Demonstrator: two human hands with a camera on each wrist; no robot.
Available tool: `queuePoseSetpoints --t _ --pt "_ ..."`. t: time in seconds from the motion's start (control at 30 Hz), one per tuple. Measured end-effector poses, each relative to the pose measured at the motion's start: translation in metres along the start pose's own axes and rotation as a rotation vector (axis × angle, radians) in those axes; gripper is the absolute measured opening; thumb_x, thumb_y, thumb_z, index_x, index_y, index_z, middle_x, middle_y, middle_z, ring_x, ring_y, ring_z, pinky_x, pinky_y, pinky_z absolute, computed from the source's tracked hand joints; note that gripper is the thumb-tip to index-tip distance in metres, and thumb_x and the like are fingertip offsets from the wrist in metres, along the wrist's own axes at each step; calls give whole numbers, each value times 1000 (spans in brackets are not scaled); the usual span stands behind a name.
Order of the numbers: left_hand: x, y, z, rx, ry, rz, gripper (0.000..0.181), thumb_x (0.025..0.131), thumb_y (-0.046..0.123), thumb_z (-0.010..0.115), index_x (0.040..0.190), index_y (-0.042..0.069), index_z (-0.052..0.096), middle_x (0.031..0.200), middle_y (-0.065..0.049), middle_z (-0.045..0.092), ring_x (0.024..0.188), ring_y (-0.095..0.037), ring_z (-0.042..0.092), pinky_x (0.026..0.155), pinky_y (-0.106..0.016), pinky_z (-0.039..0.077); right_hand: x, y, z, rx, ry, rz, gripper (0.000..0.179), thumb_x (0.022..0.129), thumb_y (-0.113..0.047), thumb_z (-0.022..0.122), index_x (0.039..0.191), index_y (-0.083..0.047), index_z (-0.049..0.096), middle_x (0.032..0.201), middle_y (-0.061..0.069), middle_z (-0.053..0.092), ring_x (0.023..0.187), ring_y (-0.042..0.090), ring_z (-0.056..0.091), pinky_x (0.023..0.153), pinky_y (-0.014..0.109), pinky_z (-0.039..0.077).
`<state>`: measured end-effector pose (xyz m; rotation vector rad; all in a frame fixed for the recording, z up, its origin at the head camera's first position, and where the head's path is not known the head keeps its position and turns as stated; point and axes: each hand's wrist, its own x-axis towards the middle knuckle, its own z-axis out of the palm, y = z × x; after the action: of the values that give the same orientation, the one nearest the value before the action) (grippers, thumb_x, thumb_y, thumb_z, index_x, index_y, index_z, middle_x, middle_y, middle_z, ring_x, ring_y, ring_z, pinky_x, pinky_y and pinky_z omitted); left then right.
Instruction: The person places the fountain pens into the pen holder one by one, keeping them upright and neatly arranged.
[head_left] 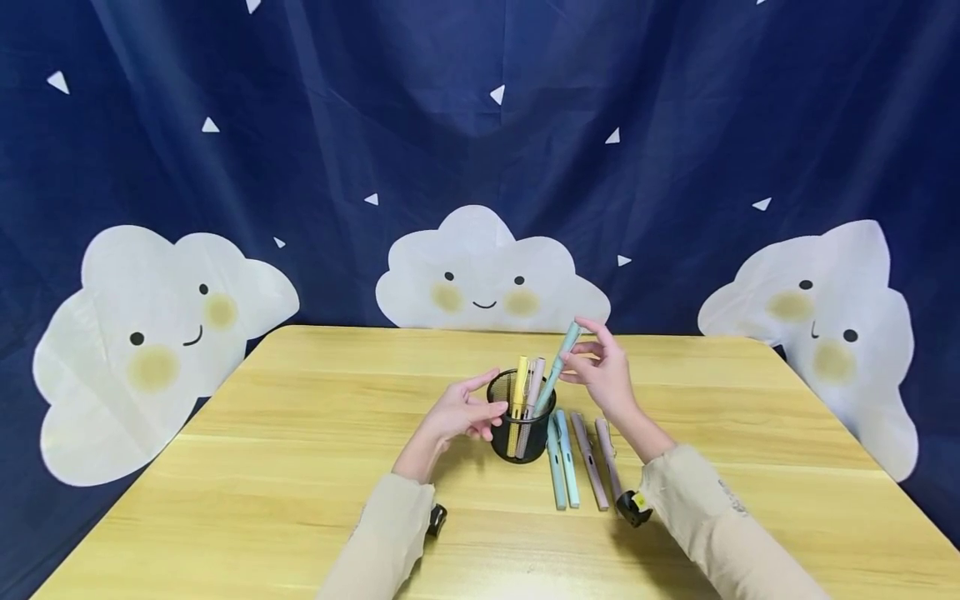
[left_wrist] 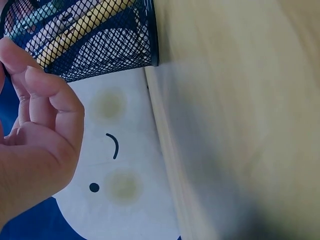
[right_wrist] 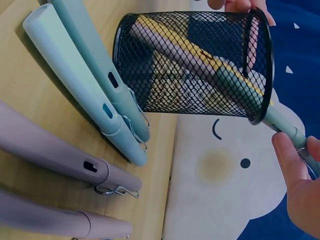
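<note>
A black mesh pen holder stands upright on the table, with a yellow pen and a pale purple pen leaning inside. My left hand holds its left side, thumb at the front of the rim and index finger behind. Between the thumb and fingers of my right hand, the upper end of a green pen is pinched. This pen slants, its lower part inside the holder, as the right wrist view shows through the mesh.
Right of the holder lie a green pen, a light blue pen and two purple pens, roughly side by side. The wooden table ends at a dark blue curtain with white clouds.
</note>
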<state>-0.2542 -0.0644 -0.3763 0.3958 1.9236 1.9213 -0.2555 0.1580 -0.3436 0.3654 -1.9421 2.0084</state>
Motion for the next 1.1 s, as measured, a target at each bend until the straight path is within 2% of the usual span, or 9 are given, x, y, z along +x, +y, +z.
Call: queuePoseSetpoints --t 0.13,0.47,0.63,0.93,1.1 --pt "0 -1 -1 -9 -1 7 71 82 9 64 141 8 25 67 -8 63 43 -10 54 41 -18 41 -1 0 4 -20 -7 43 50 80 12 57 127 0 43 79 13 54 60 13 61 59 34 54" --pt "0 -2 -1 -15 -2 1 69 83 7 62 141 10 25 66 -6 62 43 -9 54 40 -19 40 -4 6 10 -138 -56 37 50 78 13 60 125 -1 47 81 19 53 64 9 60 59 34 54" --pt "0 -2 -1 -14 -7 4 70 83 8 63 141 9 24 66 -6 62 43 -10 53 40 -19 40 -4 6 11 -153 -58 41 48 78 12 60 123 0 49 82 21 53 64 9 59 60 34 54" --pt "1 -2 -2 -15 -6 -3 70 83 9 63 141 8 24 66 -7 62 43 -10 53 41 -19 39 -3 9 10 -231 -58 50 35 78 6 64 112 6 57 80 17 58 65 7 59 63 31 53" --pt "0 -1 -1 -7 -9 -6 71 83 9 63 141 8 23 66 -6 62 43 -9 53 40 -18 39 -3 10 10 -231 -58 48 32 78 5 64 109 9 58 81 17 60 65 7 59 66 36 53"
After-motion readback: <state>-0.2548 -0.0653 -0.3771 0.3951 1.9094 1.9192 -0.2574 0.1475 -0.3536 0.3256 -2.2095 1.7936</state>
